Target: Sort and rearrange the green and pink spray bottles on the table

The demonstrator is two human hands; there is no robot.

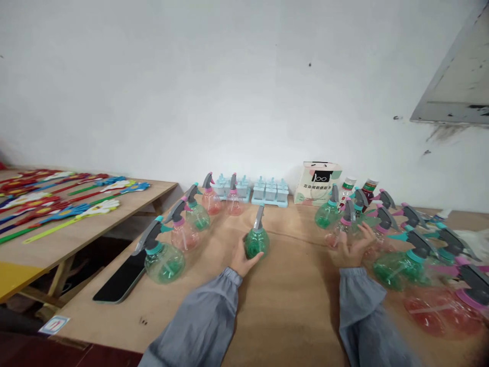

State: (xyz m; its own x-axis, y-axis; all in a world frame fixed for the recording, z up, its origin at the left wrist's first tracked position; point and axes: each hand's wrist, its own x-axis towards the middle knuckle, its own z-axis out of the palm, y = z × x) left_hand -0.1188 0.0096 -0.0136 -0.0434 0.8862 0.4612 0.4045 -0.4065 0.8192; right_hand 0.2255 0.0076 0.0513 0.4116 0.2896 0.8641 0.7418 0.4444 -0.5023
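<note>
My left hand (242,260) is wrapped round the lower body of a clear green spray bottle (257,243) with a grey trigger head, which stands upright mid-table. Over on the right, my right hand (355,248) has its thumb and fingers apart. It is at the front of a cluster of bottles, nearest to a pink spray bottle (335,236); whether it touches this bottle I cannot tell. A green spray bottle (326,216) stands just behind. Closer to me on that side are a larger-looking green bottle (393,270) and a pink bottle (439,311).
Left of my arms, a row of green and pink spray bottles (165,265) runs beside a black phone (121,278). Light-blue popsicle moulds (269,192) and a printed box (317,184) line the wall. Colourful hand-shaped sticks (76,210) cover another table.
</note>
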